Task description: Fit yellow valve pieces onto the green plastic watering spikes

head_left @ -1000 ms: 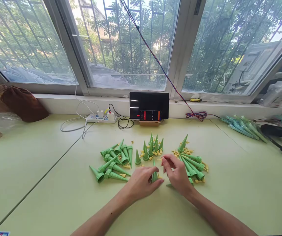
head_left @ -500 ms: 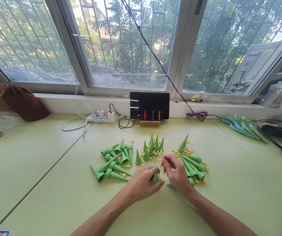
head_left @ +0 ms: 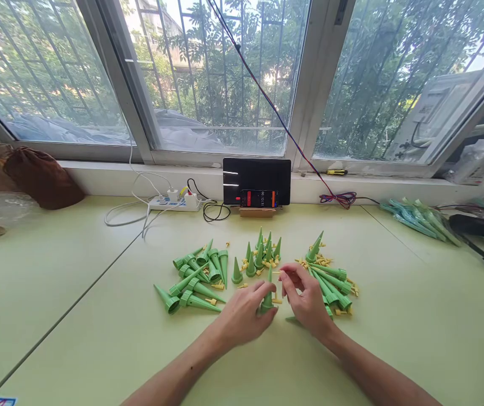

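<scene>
My left hand (head_left: pixel 248 309) is closed around a green plastic spike (head_left: pixel 269 299), which stands nearly upright with its tip pointing up. A yellow valve piece (head_left: pixel 276 299) sticks out from the spike's side, low down. My right hand (head_left: pixel 305 296) pinches a thin yellow stick (head_left: pixel 276 273) between thumb and fingertips, level with the upper part of the spike. The stick's left end is close to the spike; I cannot tell whether they touch. Behind my hands, several green spikes with yellow valves (head_left: pixel 260 254) stand upright in a cluster.
Loose green spikes (head_left: pixel 199 286) lie in a heap at left, others (head_left: pixel 330 285) at right beside small yellow pieces (head_left: pixel 326 260). A phone (head_left: pixel 260 198) leans on a black tablet (head_left: pixel 257 175) at the back. A power strip (head_left: pixel 174 203) with cables lies left of it.
The held spike has shifted slightly right and up, its tip now showing higher above my left fingers. My right hand has edged right with the yellow stick.
</scene>
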Demonstrator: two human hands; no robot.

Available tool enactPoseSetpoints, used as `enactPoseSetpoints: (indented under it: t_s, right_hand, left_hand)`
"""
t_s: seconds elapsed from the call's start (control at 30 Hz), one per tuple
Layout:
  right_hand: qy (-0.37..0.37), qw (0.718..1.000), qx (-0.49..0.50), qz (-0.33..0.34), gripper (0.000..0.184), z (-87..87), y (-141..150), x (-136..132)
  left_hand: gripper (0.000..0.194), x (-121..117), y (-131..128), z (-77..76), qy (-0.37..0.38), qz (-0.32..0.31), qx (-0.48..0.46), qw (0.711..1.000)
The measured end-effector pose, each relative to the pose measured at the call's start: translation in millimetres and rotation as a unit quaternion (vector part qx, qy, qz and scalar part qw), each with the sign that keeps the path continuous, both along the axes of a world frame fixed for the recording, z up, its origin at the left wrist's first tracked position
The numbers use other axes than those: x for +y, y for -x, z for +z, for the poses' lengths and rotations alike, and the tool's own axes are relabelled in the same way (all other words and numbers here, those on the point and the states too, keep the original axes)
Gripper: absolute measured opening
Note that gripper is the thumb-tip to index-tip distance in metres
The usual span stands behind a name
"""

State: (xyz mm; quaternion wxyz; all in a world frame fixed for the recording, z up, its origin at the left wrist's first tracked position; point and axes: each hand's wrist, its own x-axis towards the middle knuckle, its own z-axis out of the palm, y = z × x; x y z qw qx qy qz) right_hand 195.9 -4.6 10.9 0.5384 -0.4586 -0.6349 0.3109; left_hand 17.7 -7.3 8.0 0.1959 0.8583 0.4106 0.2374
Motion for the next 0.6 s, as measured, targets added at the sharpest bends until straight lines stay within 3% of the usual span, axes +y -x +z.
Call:
enactPoseSetpoints:
  t_s: [0.6]
  right_hand:
    - [-0.012, 1.0, 0.023, 0.005, 0.02, -1.6, -1, -1]
  left_hand:
    - [0.032, 11, 4, -6.5, -0.054, 0.069, -0.179, 0.98]
